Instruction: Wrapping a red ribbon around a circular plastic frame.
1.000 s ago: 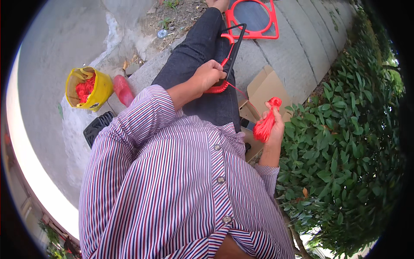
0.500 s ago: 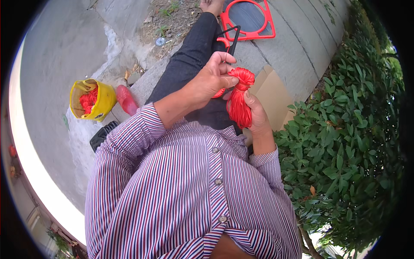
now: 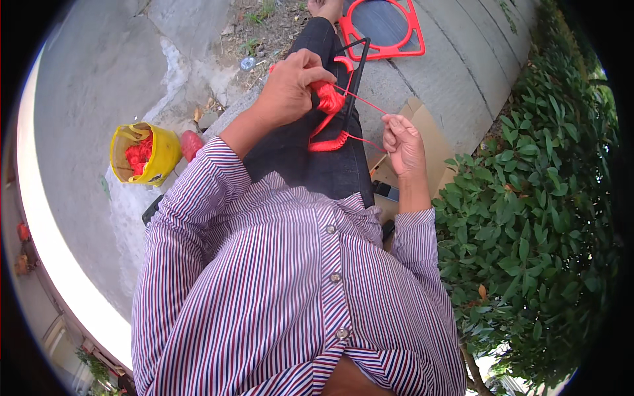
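My left hand (image 3: 285,89) grips a bunched hank of glossy red cord (image 3: 329,99) above my dark-trousered leg. From the hank a thin red strand (image 3: 364,101) runs taut to my right hand (image 3: 404,142), whose fingers pinch it. A second strand (image 3: 366,141) slants from the right hand back to a red cord-wrapped edge (image 3: 330,144) on my lap. That edge appears to belong to a thin black frame (image 3: 358,69) resting on my leg, partly wound in red. The hank's far end is hidden behind my left hand.
On the left stands a yellow bucket (image 3: 168,155) holding red cord (image 3: 139,157), with a red rounded object (image 3: 191,144) beside it. A red square frame with a round opening (image 3: 417,33) lies ahead. Cardboard (image 3: 429,148) and a leafy bush (image 3: 522,218) are on the right.
My left hand has carried the hank left and away from me. My right hand has let go of the hank, moved right, and now draws a strand out.
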The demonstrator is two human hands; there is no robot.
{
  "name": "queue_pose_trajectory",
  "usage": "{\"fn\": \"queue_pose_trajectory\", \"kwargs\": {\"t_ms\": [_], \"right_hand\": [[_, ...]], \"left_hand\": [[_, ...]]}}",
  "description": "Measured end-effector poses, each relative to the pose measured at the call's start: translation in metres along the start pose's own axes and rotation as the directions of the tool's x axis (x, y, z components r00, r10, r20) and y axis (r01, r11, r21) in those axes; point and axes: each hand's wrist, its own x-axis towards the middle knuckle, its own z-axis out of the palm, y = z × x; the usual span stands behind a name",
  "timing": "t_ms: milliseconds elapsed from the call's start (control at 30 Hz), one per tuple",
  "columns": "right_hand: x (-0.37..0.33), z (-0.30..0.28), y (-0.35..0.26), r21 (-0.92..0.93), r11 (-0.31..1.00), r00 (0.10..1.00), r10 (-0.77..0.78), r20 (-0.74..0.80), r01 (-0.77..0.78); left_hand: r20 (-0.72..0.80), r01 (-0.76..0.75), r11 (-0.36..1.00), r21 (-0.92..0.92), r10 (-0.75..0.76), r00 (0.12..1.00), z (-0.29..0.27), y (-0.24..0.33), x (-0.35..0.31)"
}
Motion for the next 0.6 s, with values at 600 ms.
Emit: {"fn": "queue_pose_trajectory", "kwargs": {"t_ms": [600], "right_hand": [[-0.069,0.019,-0.045,0.218,0.864,0.887,-0.414,-0.202,0.453]], "left_hand": [[0.579,0.78,0.315,-0.541,-0.533,0.617,0.084,-0.011,-0.01]]}}
